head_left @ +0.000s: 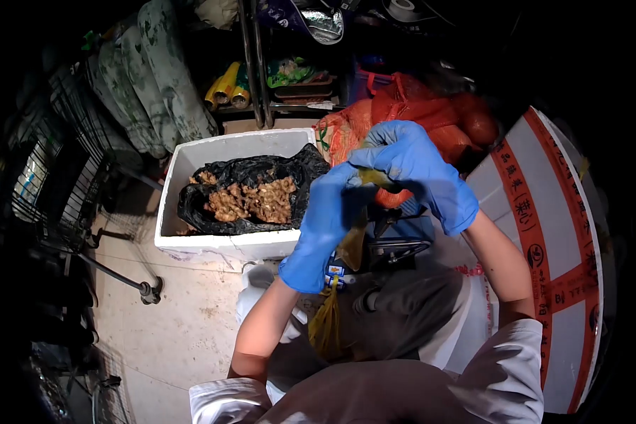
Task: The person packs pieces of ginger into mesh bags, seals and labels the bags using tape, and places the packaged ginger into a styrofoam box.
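Both my hands wear blue gloves and are raised close together in front of my lap. My left hand (336, 205) and my right hand (417, 166) are closed, with fingers bent, on the top of a thin yellowish plastic bag (351, 247). The bag's lower part hangs below my left hand, and what it contains I cannot make out. Left of my hands stands a white foam box (226, 242) lined with a black plastic bag (307, 169). Knobbly brown ginger roots (254, 200) lie inside it.
Red mesh sacks (410, 106) lie behind my hands. A white foam box with orange tape (523, 205) leans at my right. Another yellow bag (326, 325) hangs by my lap. Large pale green gourds (166, 71) and a wire cart (71, 177) stand left.
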`<state>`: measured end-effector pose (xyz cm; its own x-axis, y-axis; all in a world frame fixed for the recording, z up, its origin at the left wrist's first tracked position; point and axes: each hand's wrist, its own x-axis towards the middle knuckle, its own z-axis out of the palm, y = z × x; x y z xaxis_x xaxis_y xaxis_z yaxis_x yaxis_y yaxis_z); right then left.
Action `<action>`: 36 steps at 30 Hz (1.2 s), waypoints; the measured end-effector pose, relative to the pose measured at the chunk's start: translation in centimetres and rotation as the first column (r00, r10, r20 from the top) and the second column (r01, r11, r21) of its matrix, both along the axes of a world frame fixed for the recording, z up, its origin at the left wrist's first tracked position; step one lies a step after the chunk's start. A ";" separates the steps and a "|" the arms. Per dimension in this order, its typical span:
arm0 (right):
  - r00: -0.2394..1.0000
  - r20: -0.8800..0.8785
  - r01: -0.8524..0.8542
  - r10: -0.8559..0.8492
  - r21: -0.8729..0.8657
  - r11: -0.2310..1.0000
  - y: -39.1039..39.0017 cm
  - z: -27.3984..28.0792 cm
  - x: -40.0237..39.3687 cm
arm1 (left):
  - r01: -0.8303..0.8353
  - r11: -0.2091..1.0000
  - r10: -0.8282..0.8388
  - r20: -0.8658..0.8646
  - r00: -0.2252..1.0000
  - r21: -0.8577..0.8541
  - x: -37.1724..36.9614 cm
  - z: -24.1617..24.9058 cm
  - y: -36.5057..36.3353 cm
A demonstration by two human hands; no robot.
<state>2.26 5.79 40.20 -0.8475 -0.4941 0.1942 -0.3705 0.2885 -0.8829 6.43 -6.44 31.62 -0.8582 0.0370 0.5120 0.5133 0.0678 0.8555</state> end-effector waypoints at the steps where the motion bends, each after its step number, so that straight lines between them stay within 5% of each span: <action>1: 0.999 -0.011 -0.054 0.053 -0.117 0.992 0.5 0.3 0.2 | -0.113 0.979 0.094 -0.113 0.989 -0.171 0.1 0.0 -0.5; 2: 0.995 -0.025 -0.105 0.102 -0.232 0.967 1.0 0.6 0.5 | -0.111 0.977 0.091 -0.113 0.989 -0.183 0.4 0.1 -0.8; 3: 0.972 0.154 -0.098 0.178 -0.424 0.900 2.7 0.9 0.4 | -0.042 0.991 0.051 0.064 0.997 -0.129 0.9 0.4 -0.8; 5: 0.946 0.122 -0.203 0.301 -0.500 0.842 3.3 -2.8 0.7 | 0.077 0.996 -0.089 0.356 0.930 0.048 2.0 1.6 -0.7; 7: 0.904 -0.035 -0.414 0.426 -0.321 0.852 4.2 -9.1 0.0 | 0.175 0.973 -0.219 0.370 0.903 0.148 2.7 2.7 -1.0; 9: 0.878 -0.004 -0.478 0.479 0.032 0.878 4.5 -14.5 0.4 | 0.172 0.971 -0.226 0.409 0.884 0.164 2.9 3.3 -0.7; 11: 0.864 0.135 -0.497 0.485 0.067 0.865 4.1 -15.8 2.8 | 0.260 0.963 -0.212 0.395 0.894 -0.073 3.0 3.6 -0.4; 13: 0.842 0.265 -0.327 0.470 -0.443 0.835 3.0 -13.9 5.1 | 0.196 0.979 -0.146 0.503 0.852 -0.049 3.2 3.4 -0.1; 14: 0.863 0.269 -0.287 0.428 -0.436 0.853 2.5 -15.9 5.0 | 0.122 0.992 -0.084 0.585 0.807 -0.027 3.3 3.3 -0.1; 16: 0.940 0.238 -0.151 0.244 -0.351 0.924 2.9 -16.6 6.0 | 0.033 0.991 0.049 0.573 0.818 -0.132 3.3 2.3 -0.5; 17: 0.937 0.249 -0.148 0.246 -0.354 0.923 3.1 -16.7 6.5 | 0.025 0.930 0.141 0.419 0.897 -0.368 3.3 1.5 -0.9; 19: 0.987 0.162 0.022 -0.007 -0.089 0.996 3.3 -16.5 7.9 | -0.092 0.716 0.180 0.056 0.982 -0.692 3.6 -1.1 -1.6; 20: 0.976 -0.022 0.219 -0.218 0.020 0.976 3.2 -18.1 9.3 | -0.181 0.604 0.140 -0.120 0.983 -0.776 3.8 -2.2 -1.7; 22: 0.905 -0.244 0.379 -0.349 0.084 0.922 3.9 -19.0 12.4 | -0.159 0.339 0.064 -0.146 0.987 -0.927 4.1 -2.6 -0.9; 23: 0.967 -0.056 0.250 -0.249 0.008 0.968 4.7 -21.9 13.9 | -0.132 0.307 0.067 -0.117 0.991 -0.943 4.4 -3.6 -0.6; 24: 0.939 -0.329 0.148 -0.101 0.121 0.982 6.2 -23.9 15.5 | -0.105 0.276 0.069 -0.089 0.994 -0.956 4.7 -4.9 -0.3; 26: 0.906 -0.422 0.175 -0.022 0.327 0.929 8.1 -25.1 16.8 | -0.047 0.279 0.110 -0.017 0.994 -0.959 5.5 -8.2 0.3; 28: 0.929 0.209 0.308 -0.305 0.020 0.951 9.6 -26.3 17.5 | -0.006 0.360 0.115 0.038 0.993 -0.933 5.7 -12.2 1.2; 29: 0.889 0.319 0.361 -0.327 -0.051 0.931 10.2 -26.4 17.6 | 0.078 0.335 0.149 0.134 0.980 -0.939 5.8 -13.9 1.7; 30: 0.901 0.225 0.386 -0.370 -0.031 0.922 11.2 -29.0 17.9 | 0.087 0.340 0.142 0.142 0.980 -0.936 5.4 -15.9 1.9; 32: 0.713 0.542 0.506 -0.443 0.040 0.862 12.1 -27.2 17.1 | 0.207 0.507 0.146 0.320 0.936 -0.837 3.8 -20.3 2.1; 36: 0.679 0.555 0.518 -0.481 0.103 0.849 13.7 -28.0 16.7 | 0.449 0.502 0.145 0.584 0.799 -0.739 -1.7 -27.2 2.4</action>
